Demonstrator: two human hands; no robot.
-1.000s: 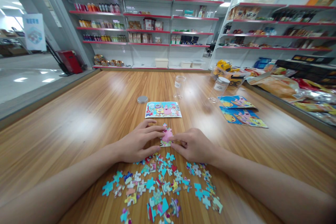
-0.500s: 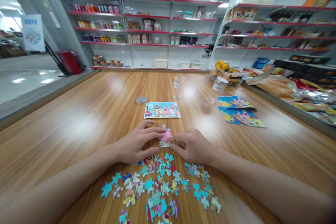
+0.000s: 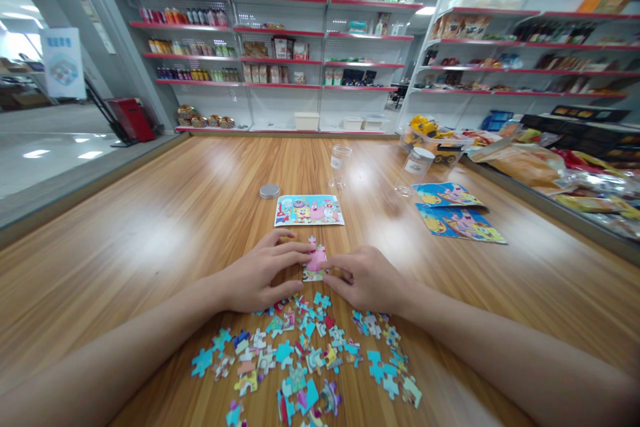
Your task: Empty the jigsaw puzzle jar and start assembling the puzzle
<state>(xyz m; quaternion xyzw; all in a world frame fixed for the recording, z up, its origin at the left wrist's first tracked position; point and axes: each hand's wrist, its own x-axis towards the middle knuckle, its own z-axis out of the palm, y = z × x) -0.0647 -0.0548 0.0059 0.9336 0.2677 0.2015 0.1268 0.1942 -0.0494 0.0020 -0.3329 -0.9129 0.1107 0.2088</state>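
A small joined section of pink jigsaw puzzle (image 3: 315, 263) lies flat on the table between my hands. My left hand (image 3: 263, 268) is open, fingers spread, with its fingertips resting on the section's left side. At the right edge, the thumb and forefinger of my right hand (image 3: 367, 277) are closed on a puzzle piece, mostly hidden by the fingers. Loose puzzle pieces (image 3: 285, 351), many of them light blue, are scattered nearer to me, below both hands. Just beyond the section lies a cartoon reference picture (image 3: 309, 211).
A silver lid (image 3: 270, 191) and a clear jar (image 3: 341, 167) stand beyond the picture. Farther right are a lidded jar (image 3: 415, 170), blue cartoon sheets (image 3: 460, 222) and a clear bin with a yellow toy truck (image 3: 434, 137). Packaged goods (image 3: 540, 163) line the right edge.
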